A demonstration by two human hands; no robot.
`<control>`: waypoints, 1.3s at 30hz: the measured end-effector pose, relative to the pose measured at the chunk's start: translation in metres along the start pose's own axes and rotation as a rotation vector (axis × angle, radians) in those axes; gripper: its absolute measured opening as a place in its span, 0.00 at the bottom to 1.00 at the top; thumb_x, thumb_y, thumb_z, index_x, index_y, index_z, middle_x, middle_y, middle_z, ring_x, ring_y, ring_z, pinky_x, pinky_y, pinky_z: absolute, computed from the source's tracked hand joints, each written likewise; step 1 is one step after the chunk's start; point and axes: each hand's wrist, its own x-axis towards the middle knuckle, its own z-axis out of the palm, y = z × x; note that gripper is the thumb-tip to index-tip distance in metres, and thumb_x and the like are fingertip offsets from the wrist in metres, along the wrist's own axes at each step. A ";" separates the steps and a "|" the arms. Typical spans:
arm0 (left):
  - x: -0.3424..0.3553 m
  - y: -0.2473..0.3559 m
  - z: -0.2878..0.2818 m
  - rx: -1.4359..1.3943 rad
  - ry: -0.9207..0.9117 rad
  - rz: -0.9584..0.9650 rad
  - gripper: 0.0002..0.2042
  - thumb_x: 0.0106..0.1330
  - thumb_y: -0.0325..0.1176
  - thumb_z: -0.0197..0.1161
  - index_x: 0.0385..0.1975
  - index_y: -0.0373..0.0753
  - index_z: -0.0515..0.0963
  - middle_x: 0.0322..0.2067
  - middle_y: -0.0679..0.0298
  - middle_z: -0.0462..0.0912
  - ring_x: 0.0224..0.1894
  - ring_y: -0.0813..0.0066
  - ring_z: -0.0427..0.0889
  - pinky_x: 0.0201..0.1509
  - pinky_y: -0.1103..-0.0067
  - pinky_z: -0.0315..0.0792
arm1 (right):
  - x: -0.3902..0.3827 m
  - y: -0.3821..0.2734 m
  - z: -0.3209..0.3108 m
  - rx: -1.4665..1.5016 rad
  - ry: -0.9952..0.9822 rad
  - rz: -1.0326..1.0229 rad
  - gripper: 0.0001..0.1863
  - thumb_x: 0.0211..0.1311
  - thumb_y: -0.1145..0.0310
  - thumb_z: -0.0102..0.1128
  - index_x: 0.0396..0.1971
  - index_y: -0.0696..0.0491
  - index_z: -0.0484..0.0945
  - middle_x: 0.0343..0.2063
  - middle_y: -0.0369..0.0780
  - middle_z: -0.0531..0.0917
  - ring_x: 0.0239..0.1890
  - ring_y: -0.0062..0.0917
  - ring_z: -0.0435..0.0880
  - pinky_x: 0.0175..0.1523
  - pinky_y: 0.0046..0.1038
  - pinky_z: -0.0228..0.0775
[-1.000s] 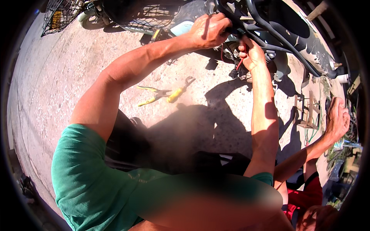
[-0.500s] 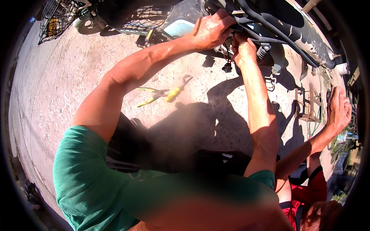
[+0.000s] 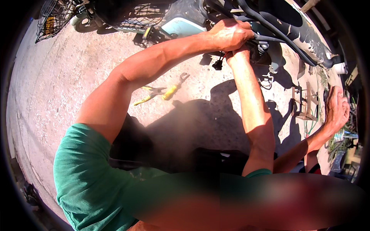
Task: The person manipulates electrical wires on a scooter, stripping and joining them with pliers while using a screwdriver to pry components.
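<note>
My left hand (image 3: 232, 34) is closed at the side of a scooter, its fingers curled by the dark frame tubes (image 3: 269, 38). What it grips is hidden. Just below it, my right hand (image 3: 239, 57) is closed too, its fingertips covered by the left hand. A thin red wire and a black plug connector (image 3: 217, 64) dangle beside the right hand. The scooter's light blue panel (image 3: 183, 27) lies to the left of my hands, and a coil spring (image 3: 263, 48) sits to their right.
Yellow-handled pliers (image 3: 148, 95) and a yellow-handled tool (image 3: 172, 91) lie on the concrete ground (image 3: 69, 77). A small wooden stool (image 3: 305, 102) stands at right. Another person's hand (image 3: 337, 109) is at far right. A black wire basket (image 3: 50, 24) shows at upper left.
My left hand has moved right and slightly down, now overlapping the right hand's fingers. The right hand has dropped a little, and the dangling connector has shifted left in the picture.
</note>
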 end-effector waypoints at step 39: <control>-0.055 -0.068 -0.012 -0.564 -0.096 -0.517 0.17 0.67 0.41 0.56 0.45 0.34 0.81 0.38 0.49 0.85 0.41 0.51 0.84 0.46 0.65 0.77 | -0.019 -0.039 0.034 -0.100 0.225 0.195 0.10 0.69 0.64 0.56 0.29 0.52 0.74 0.13 0.26 0.61 0.13 0.13 0.58 0.19 0.20 0.47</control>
